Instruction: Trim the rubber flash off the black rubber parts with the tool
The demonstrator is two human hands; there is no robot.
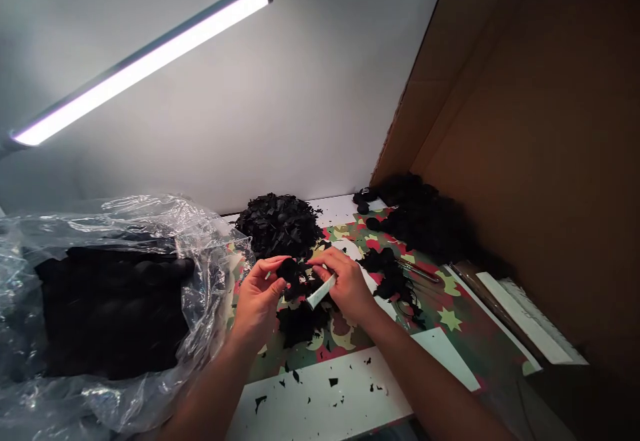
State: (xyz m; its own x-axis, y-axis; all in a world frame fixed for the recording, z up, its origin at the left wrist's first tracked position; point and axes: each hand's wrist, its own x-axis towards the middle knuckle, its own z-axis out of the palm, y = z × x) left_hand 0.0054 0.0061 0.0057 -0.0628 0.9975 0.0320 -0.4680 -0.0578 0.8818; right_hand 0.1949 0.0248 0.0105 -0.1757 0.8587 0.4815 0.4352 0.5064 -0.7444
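My left hand (259, 297) pinches a small, rounded black piece (287, 269) between thumb and fingers. Close beside it, my right hand (346, 282) is closed around a flat white strip (321, 292), perhaps the handle of a tool; its kind cannot be made out. The right fingertips come up to the edge of the black piece, and I cannot tell whether they touch it. Beneath both hands lies a ragged heap of black scraps (303, 324) on a patterned camouflage sheet (345, 334).
A clear plastic bag (205, 307) holding black molded pieces (115, 314) lies at left. Behind the hands rises a pile of black shavings (280, 224). More black material (430, 221) lies against the cardboard wall (530, 127). A metal tool (420, 271) sits at right. A tube lamp (150, 61) hangs above.
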